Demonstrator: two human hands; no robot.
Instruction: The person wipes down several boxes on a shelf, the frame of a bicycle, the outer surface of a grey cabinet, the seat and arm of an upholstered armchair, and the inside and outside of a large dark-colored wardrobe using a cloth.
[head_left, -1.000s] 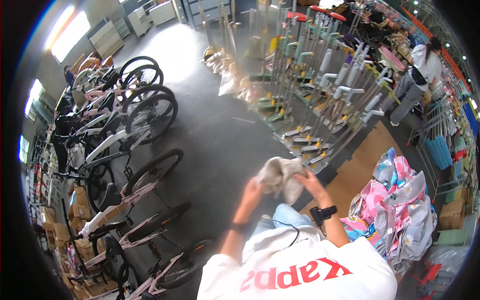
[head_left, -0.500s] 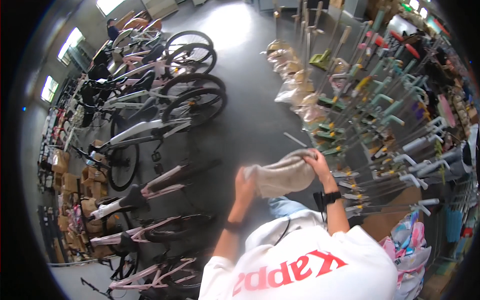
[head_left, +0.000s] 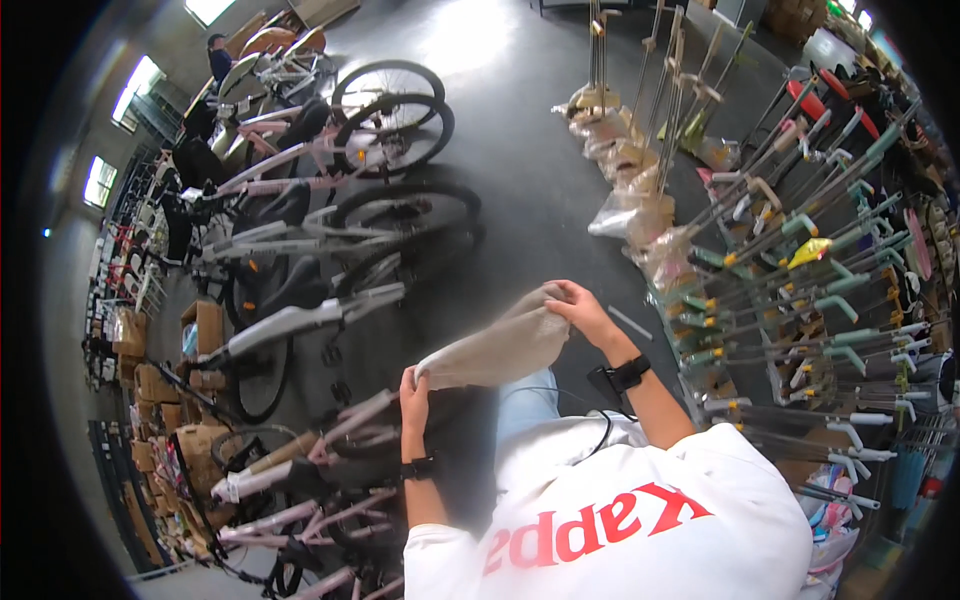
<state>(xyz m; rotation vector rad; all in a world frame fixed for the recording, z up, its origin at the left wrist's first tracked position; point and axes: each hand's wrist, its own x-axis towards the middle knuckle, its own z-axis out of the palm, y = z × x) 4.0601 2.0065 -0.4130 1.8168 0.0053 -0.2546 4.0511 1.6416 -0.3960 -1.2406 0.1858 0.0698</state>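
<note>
Left hand (head_left: 414, 395) and right hand (head_left: 580, 310) each pinch one end of the beige cloth (head_left: 497, 350), which spans between them before the torso. A weak left pinch could release the corner; leftward drift could snag it on the bicycles (head_left: 310, 318). The fabric appears soft, thin and matte, drawn into a slanting band.

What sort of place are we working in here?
Probably a warehouse or stockroom: many bicycles stand in a row on the left, long-handled tools are massed on the right, and cardboard boxes are piled along the left side.
</note>
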